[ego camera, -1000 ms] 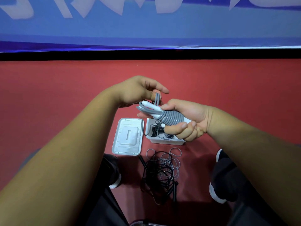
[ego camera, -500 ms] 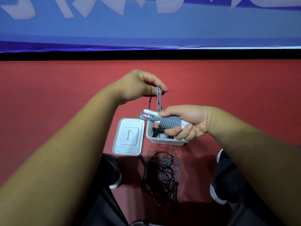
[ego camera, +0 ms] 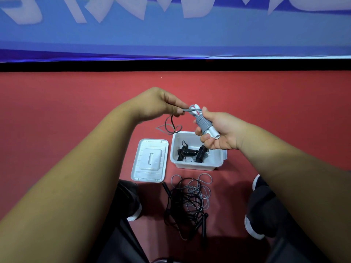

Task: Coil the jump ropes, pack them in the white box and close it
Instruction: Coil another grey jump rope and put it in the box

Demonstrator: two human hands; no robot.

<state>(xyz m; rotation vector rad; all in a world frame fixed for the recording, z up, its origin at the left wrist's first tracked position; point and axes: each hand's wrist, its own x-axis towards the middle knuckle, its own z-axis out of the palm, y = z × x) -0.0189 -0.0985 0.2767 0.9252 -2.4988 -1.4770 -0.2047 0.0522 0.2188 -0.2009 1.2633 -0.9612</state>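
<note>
Vs half a second before: the left hand point(ego camera: 157, 105) had held the rope end straight up over the bundle. Now it pulled that end flat toward 9 o'clock, its grip pinched on the grey cord. The right hand point(ego camera: 220, 133) had swung the grey jump rope point(ego camera: 202, 123) from lying level to steeply tilted, with the white handle ends point(ego camera: 214, 134) pointing to 5 o'clock. Its grip was clamped round the coiled middle. Both hands sat further from me than before, so the white box point(ego camera: 195, 165) was uncovered at 6 o'clock of the right hand, open, with two black coiled ropes point(ego camera: 190, 152) inside.

Hard to read: thin dark and grey loops point(ego camera: 171, 127) at 6 o'clock of the left hand were blurred, and I couldn't tell whether they hung or lay on the floor. The right hand covered the box's 1 o'clock corner. The number of ropes in the loose tangle point(ego camera: 188, 200) couldn't be counted.

Surface: a red floor point(ego camera: 76, 111). The lid point(ego camera: 150, 160) lay just beside the box at its 9 o'clock, with the tangle at its 6 o'clock, between the person's shoes point(ego camera: 254, 224). At 12 o'clock were a black strip point(ego camera: 171, 65) and a blue banner point(ego camera: 171, 35) with white lettering, cut off at the top.
</note>
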